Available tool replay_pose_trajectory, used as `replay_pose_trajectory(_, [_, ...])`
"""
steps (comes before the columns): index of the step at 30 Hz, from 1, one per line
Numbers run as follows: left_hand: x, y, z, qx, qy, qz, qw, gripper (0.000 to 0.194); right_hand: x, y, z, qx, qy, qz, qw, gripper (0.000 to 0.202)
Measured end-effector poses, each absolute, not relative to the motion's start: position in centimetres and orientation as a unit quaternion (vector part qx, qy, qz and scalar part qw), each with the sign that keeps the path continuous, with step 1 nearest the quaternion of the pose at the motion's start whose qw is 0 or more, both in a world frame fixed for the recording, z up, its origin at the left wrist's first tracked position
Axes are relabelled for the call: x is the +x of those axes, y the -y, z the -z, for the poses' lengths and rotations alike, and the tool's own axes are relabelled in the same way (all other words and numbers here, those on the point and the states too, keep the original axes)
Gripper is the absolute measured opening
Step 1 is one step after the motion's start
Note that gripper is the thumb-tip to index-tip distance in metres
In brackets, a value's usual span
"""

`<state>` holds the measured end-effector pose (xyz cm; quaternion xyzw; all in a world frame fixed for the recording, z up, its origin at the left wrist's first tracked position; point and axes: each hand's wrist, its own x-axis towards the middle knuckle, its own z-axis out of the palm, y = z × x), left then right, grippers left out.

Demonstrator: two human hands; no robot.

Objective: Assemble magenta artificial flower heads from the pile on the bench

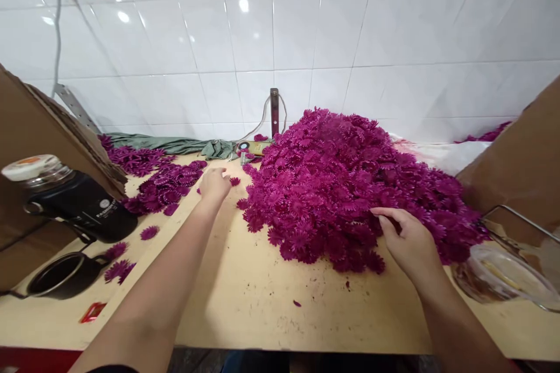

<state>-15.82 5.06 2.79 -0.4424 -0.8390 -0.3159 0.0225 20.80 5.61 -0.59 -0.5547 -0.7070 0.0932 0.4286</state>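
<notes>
A large heap of magenta flower heads (324,180) lies on the light wooden table (254,315). At its right front edge is my right hand (405,236), thumb and forefinger brought together at the petals; whatever lies between the fingertips is too small to make out. My left hand (215,185) is over the table left of the heap, fingers bent toward a single loose flower (235,181). What its fingers hold, if anything, is hidden. Left of that hand lies a smaller spread of flower heads (168,183).
A black bottle (87,204) and a dark cup (65,275) stand at the left beside a cardboard box (52,128). On the right are a clear plastic container (503,274) and another cardboard piece (520,169). Green cloth (175,144) lies along the tiled wall.
</notes>
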Motion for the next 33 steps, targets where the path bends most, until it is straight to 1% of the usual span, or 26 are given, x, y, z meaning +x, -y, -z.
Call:
replay_pose_trajectory(3, [-18.2,-4.8,-1.5,-0.429,0.858,0.281,0.023,0.019,20.7,-5.3,0.7,-0.568,0.704,-0.077,0.42,0.03])
replay_pose_trajectory(6, [-18.9,-4.8,-0.4,-0.418,0.867,0.272,0.017,0.016,20.7,-5.2,0.7,-0.555,0.72,-0.058,0.413,0.031])
replay_pose_trajectory(10, [-19.6,-5.1,0.0,-0.399,0.86,0.317,0.008,0.028,20.8,-5.0,0.2,-0.535,0.729,-0.045,0.425,0.031])
replay_pose_trajectory(12, [-19.8,-5.1,-0.4,-0.4,0.847,0.349,-0.026,0.025,20.2,-4.7,-0.5,-0.53,0.72,-0.053,0.446,0.03])
replay_pose_trajectory(14, [-19.1,-4.8,-1.0,-0.417,0.825,0.375,-0.075,0.018,19.0,-4.0,-1.3,-0.514,0.712,-0.093,0.47,0.029])
replay_pose_trajectory(16, [-17.3,-4.2,-1.7,-0.446,0.794,0.397,-0.117,0.015,17.0,-3.2,-2.2,-0.482,0.709,-0.165,0.487,0.028])
replay_pose_trajectory(20, [-10.7,-2.3,-3.1,-0.516,0.72,0.435,-0.163,0.014,12.3,-1.4,-3.4,-0.422,0.71,-0.318,0.465,0.034])
replay_pose_trajectory(22, [-7.0,-1.2,-3.4,-0.568,0.647,0.479,-0.17,0.013,10.7,-0.8,-3.8,-0.404,0.707,-0.365,0.452,0.036])
replay_pose_trajectory(26, [-2.0,0.7,-3.5,-0.574,0.6,0.517,-0.207,0.013,10.0,-0.2,-3.9,-0.418,0.7,-0.368,0.447,0.027])
replay_pose_trajectory(28, [-0.8,1.3,-3.3,-0.558,0.589,0.532,-0.244,0.013,10.7,-0.1,-3.8,-0.428,0.698,-0.369,0.441,0.024])
replay_pose_trajectory(31, [0.2,1.7,-3.1,-0.545,0.548,0.552,-0.312,0.013,12.1,0.1,-3.3,-0.407,0.703,-0.405,0.419,0.02])
replay_pose_trajectory(33, [0.8,1.8,-3.0,-0.539,0.52,0.572,-0.334,0.013,12.7,0.1,-3.0,-0.396,0.694,-0.421,0.429,0.017])
